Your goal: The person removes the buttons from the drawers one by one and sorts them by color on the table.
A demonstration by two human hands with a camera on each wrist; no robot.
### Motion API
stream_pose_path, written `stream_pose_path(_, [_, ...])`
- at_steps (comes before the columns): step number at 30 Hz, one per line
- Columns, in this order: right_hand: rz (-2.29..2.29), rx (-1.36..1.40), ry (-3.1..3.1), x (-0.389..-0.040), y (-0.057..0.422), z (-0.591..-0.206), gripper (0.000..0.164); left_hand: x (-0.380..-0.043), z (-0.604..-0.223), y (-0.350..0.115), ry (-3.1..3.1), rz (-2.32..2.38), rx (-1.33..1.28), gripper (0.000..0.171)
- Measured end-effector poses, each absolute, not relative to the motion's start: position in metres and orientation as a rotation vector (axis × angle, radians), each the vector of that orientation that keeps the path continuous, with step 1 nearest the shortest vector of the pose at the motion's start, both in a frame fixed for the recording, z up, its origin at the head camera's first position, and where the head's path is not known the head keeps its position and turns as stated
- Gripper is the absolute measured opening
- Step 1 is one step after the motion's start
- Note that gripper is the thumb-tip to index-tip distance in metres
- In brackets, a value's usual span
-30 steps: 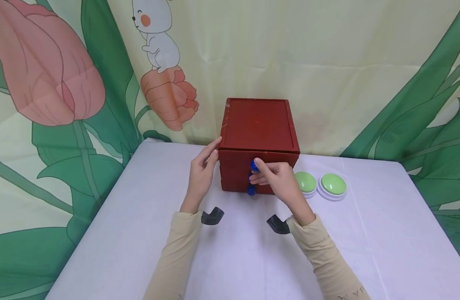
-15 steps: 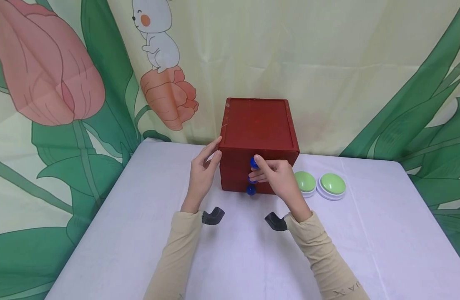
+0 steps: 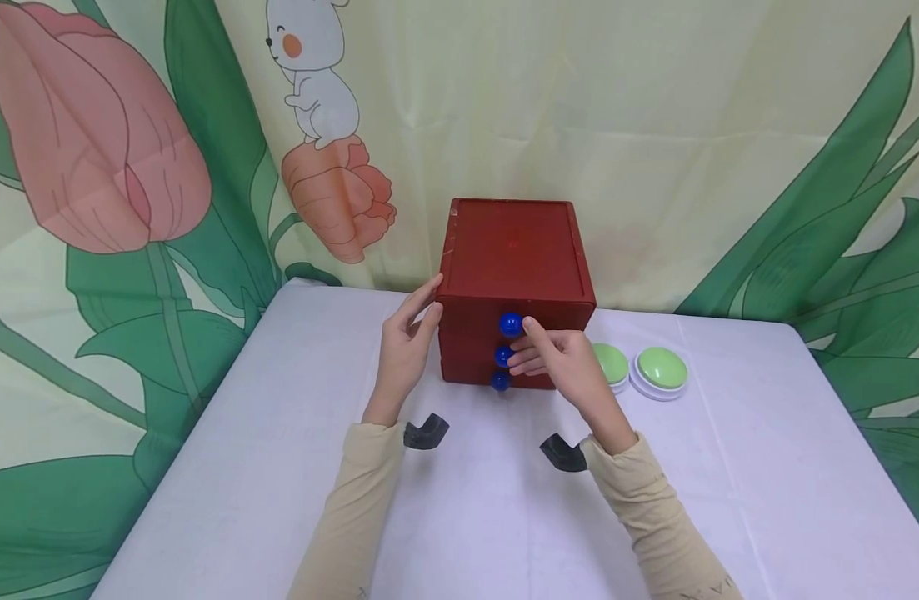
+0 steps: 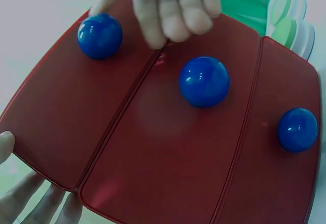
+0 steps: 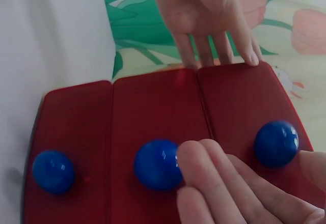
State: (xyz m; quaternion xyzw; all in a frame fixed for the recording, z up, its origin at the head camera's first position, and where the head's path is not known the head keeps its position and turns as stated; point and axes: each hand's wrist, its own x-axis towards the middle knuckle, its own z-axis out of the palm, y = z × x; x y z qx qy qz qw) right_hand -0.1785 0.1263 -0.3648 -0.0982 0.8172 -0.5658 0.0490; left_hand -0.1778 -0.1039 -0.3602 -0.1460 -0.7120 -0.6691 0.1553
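A dark red drawer box (image 3: 511,250) with three drawers stands against the backdrop, its drawers looking closed. Blue round knobs sit on its front: the top knob (image 3: 511,325), the middle knob (image 3: 503,357) and the bottom knob (image 4: 298,130). My left hand (image 3: 402,354) rests on the box's left side, thumb at the front edge and fingers along the side. Beside the knobs is my right hand (image 3: 564,358), its thumb at the right of the top knob, touching or nearly so. The right fingers (image 5: 214,183) are extended near the middle knob and grip nothing.
Two round push lights with green domes, one nearer (image 3: 611,362) and one farther right (image 3: 661,367), stand right of the box. A white cloth covers the table (image 3: 279,467). Black angled pieces (image 3: 427,432) project from both wrists. A printed curtain (image 3: 616,125) hangs behind.
The gap at the top drawer's upper edge has closed as the drawer went in. My right hand has let go of the top knob and shifted slightly right. My left hand stays put.
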Motion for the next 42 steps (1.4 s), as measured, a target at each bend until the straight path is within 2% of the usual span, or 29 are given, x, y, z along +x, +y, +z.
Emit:
stream_pose_path(9, [-1.649, -0.233, 2.531, -0.182, 0.139, -0.382, 0.056, -0.178, -0.360, -0.104, -2.059, -1.920, -0.397, 0.043])
stream_pose_path(20, [-1.536, -0.251, 2.485, -0.192, 0.124, -0.401, 0.056, -0.178, -0.360, -0.105, -2.043, -1.926, -0.389, 0.044])
stream_pose_path(42, [-1.538, -0.287, 2.437, -0.186, 0.119, -0.402, 0.052, -0.179, -0.362, -0.104, -2.042, -1.920, -0.395, 0.044])
